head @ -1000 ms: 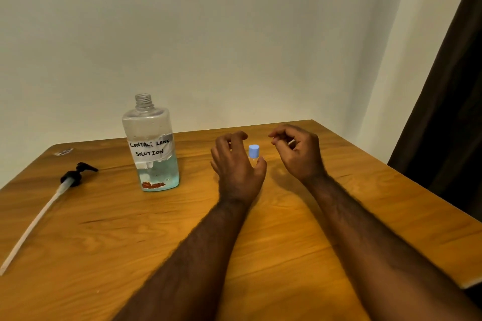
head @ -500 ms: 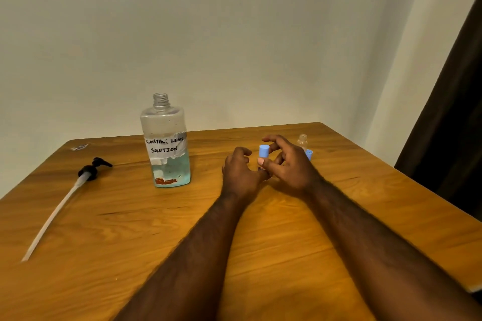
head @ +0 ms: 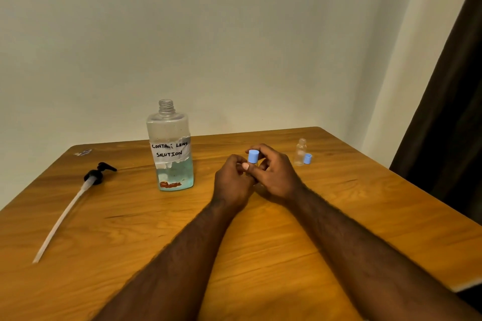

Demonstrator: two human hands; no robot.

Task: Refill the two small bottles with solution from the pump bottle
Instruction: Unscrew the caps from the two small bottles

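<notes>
The large clear pump bottle (head: 169, 146) stands open-necked at mid table, hand-labelled, with bluish solution in its lower part. Its black pump head with a long white tube (head: 97, 175) lies on the table to the left. At the centre, my left hand (head: 230, 181) wraps a small bottle whose body is hidden by the fingers. Its blue cap (head: 253, 156) sticks up, and my right hand (head: 275, 176) pinches it with thumb and forefinger. A second small clear bottle (head: 301, 151) stands uncapped to the right, its blue cap (head: 308, 158) lying against its base.
The wooden table (head: 260, 255) has its rounded far corner near the wall. A dark curtain (head: 448, 112) hangs past the right edge. A small scrap of wrapper (head: 83, 152) lies at the far left corner.
My right hand came in from the right and closed on the blue cap of the bottle in my left hand. The view shifted, bringing the second small bottle into sight.
</notes>
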